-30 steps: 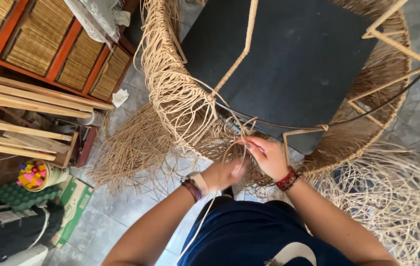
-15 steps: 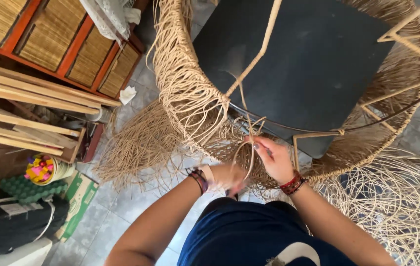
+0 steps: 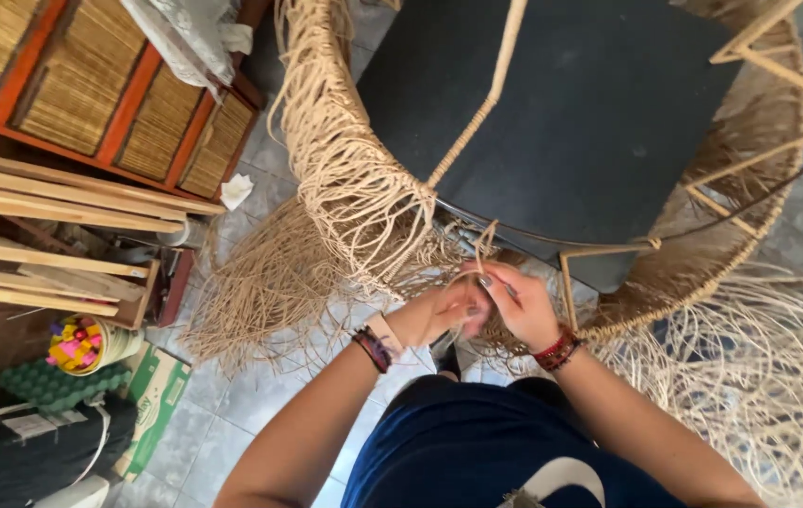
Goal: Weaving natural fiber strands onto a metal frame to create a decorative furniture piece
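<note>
A big round frame (image 3: 608, 310) stands on the tiled floor (image 3: 232, 404). It is made of thin metal rods and pale sticks. Many tan strands are wound around its rim. A dark flat board (image 3: 571, 122) shows through the middle of it.

Loose strands (image 3: 270, 282) hang off the left side of the frame and spread on the floor. More loose strands (image 3: 768, 376) pile up by the right edge of the floor.

In the top left corner there is a red wooden rack with woven mats (image 3: 72, 85). Long wooden sticks (image 3: 53, 207) lie under it. A small tub of bright little things (image 3: 81, 343) sits near the left edge, above a green tray (image 3: 63, 381).

Both hands meet at the near rim of the frame. The left hand (image 3: 444, 310) is closed around a strand (image 3: 486, 240) right at the rim. The right hand (image 3: 524, 301) pinches the same strand with its fingers pressed tight. The strand goes up from the hands and loops over the thin dark rod (image 3: 533, 235).

What could go wrong? I think the strand could slip out of the fingers, and then the loop would go loose. It might also snap if it is pulled too hard. The loose strands close by could get caught in the loop and make a knot.
</note>
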